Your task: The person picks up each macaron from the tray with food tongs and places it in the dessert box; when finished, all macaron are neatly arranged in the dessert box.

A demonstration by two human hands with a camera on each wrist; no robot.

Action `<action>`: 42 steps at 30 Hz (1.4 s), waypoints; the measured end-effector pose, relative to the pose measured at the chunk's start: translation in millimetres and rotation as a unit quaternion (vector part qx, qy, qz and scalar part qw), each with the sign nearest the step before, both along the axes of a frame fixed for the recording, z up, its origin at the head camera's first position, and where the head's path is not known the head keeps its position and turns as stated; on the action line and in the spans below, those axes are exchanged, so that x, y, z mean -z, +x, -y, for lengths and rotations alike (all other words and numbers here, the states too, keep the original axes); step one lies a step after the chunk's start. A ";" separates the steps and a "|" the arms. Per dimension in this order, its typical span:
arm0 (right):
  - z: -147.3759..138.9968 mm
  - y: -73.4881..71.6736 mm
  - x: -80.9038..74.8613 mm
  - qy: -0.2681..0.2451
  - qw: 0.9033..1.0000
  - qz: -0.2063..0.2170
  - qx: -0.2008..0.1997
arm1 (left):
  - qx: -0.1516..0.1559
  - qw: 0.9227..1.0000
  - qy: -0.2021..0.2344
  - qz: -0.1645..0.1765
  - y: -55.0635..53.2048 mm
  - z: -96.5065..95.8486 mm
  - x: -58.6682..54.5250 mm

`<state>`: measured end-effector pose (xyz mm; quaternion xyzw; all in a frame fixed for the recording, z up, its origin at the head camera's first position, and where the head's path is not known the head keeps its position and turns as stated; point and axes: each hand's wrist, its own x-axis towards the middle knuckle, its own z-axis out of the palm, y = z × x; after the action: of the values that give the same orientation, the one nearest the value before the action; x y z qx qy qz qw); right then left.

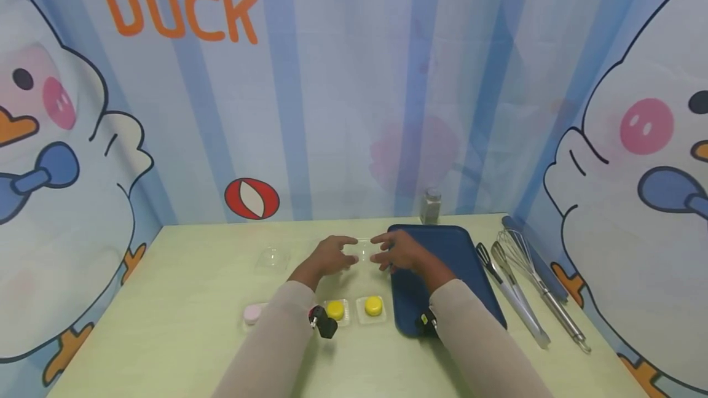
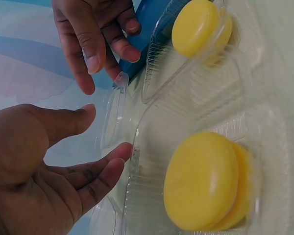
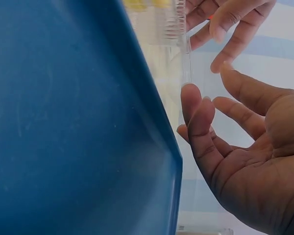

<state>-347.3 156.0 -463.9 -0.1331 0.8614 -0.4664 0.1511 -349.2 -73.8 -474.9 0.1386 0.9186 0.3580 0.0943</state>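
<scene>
Both hands reach to the back of the table, one on each side of a clear plastic lid [image 1: 363, 250]. My left hand [image 1: 330, 255] is at the lid's left, thumb and fingers spread apart. My right hand [image 1: 402, 250] mirrors it on the right, over the left edge of a blue tray [image 1: 434, 239]. Neither hand grips anything. Nearer to me, two yellow macarons [image 1: 335, 309] [image 1: 373, 306] sit in clear plastic boxes. The left wrist view shows one yellow macaron [image 2: 201, 181] close up, with bare space between thumb and fingers.
A second clear lid [image 1: 271, 257] lies back left. A pink macaron [image 1: 253, 314] is partly behind the left sleeve. Right of the tray lie tongs [image 1: 514, 296], a whisk [image 1: 544, 290] and a long blue-grey object [image 1: 553, 281]. A small jar [image 1: 431, 206] stands behind the tray.
</scene>
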 end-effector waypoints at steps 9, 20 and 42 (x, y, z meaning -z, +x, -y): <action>3.1 -1.5 6.1 -0.010 1.000 0.008 -0.002 | 0.015 1.000 0.004 0.016 0.3 -4.6 -0.8; 2.1 -2.0 11.5 -0.026 0.999 -0.033 0.019 | 0.004 0.999 0.008 -0.047 4.3 -4.2 2.6; -3.8 6.7 6.2 -0.043 0.997 -0.071 -0.006 | 0.008 0.988 0.151 -0.025 9.3 6.0 8.0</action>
<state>-340.7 159.8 -470.2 -0.1771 0.8480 -0.4919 0.0867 -340.0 -79.8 -482.9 0.1679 0.8550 0.4879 0.0522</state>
